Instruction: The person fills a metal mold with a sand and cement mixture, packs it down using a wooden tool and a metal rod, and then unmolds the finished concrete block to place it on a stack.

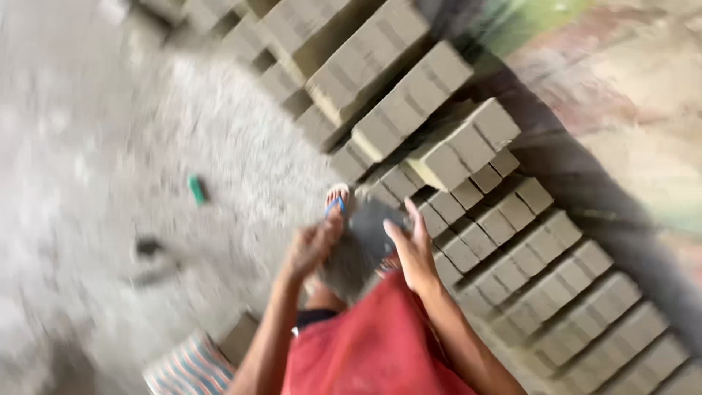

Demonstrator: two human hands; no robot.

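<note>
nearest: red garment [380, 344] at the bottom edge, worn by the person; both bare forearms rise out of it toward the middle of the view. a striped cloth [191, 366] lies low left, just beside a block-like shape too blurred to tell.

item held: one grey block [362, 249], dusty and flat-faced, between the two hands, in front of the body and above the ground. its outline is smeared by motion blur.

left hand [313, 245]: pressed against the left side of the grey block, fingers curled round its edge; holding.

right hand [413, 252]: laid on the right side of the same block, fingers spread upward along its face; holding.

below the block: a foot in a sandal with blue straps [336, 199], on the ground just beyond the hands.

right of the hands: rows of grey bricks [556, 285] set on edge side by side, running from near right toward the centre; the closest row lies just beside the right hand.

farther: stacked bricks [387, 88] piled higher, tilted across the top centre.

left ground: pale gritty floor [110, 132], with a small green object [197, 189] well apart from the hands, kind not discernible.
</note>
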